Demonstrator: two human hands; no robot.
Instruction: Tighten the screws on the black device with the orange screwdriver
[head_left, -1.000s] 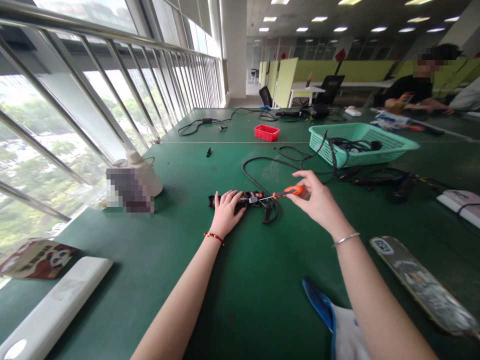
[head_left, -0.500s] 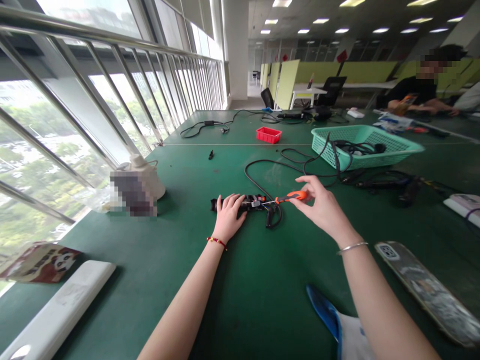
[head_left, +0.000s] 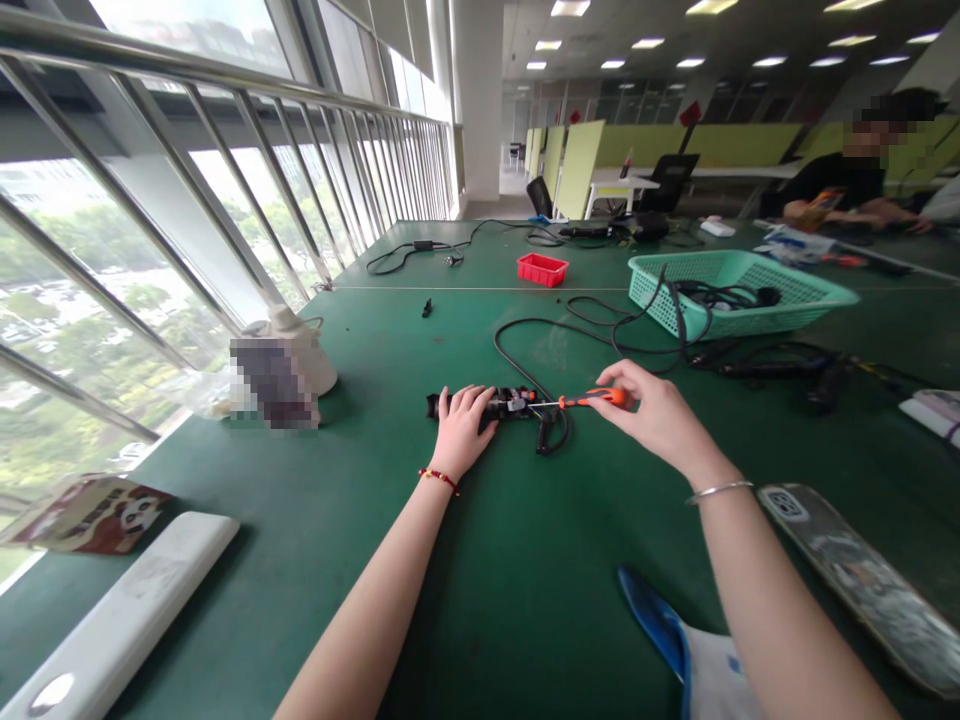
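Green tabletop point(head_left: 540, 560) stretches beside the window railing point(head_left: 150, 63). Well in from the tabletop's left edge lies a black corded device point(head_left: 497, 406). Your left hand point(head_left: 460, 432) grips over it from above, likely to keep it still. Your right hand point(head_left: 661, 412) pinches an orange screwdriver point(head_left: 582, 400) near its back end, maybe so it turns easily. It points at the device; whether they touch is unclear.
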